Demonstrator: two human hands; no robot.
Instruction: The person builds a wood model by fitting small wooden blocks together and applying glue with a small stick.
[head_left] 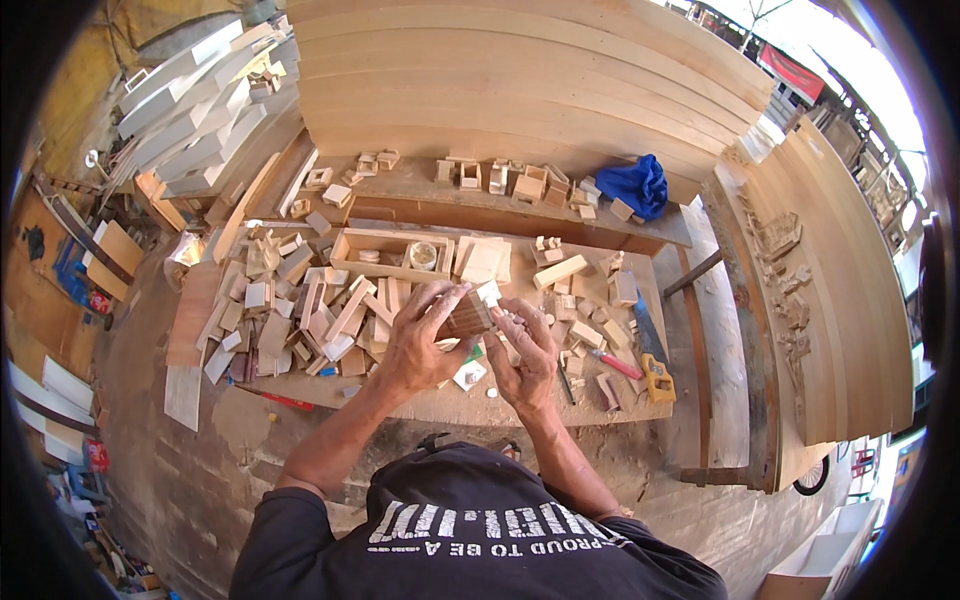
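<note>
My left hand (422, 345) grips a small wooden block (467, 314) from its left side, above the near part of the worktable. The block is tilted, with brown sides and a pale, bright end facing right. Curled close to that end are the fingers of my right hand (525, 355); whatever they pinch is too small to make out. Just below the hands lies a small white square piece (469, 375) on the board. Behind them, a shallow wooden tray (345, 246) holds a round tub (422, 256), and flat pale wood pieces (484, 260) lie beside it.
Loose wood offcuts (275, 330) pile up at the left. A yellow-handled saw (657, 378), a red-handled tool (618, 364) and more blocks lie at the right. Blue cloth (634, 187) and small wooden boxes (530, 182) sit on the back bench, before tall stacked boards (520, 90).
</note>
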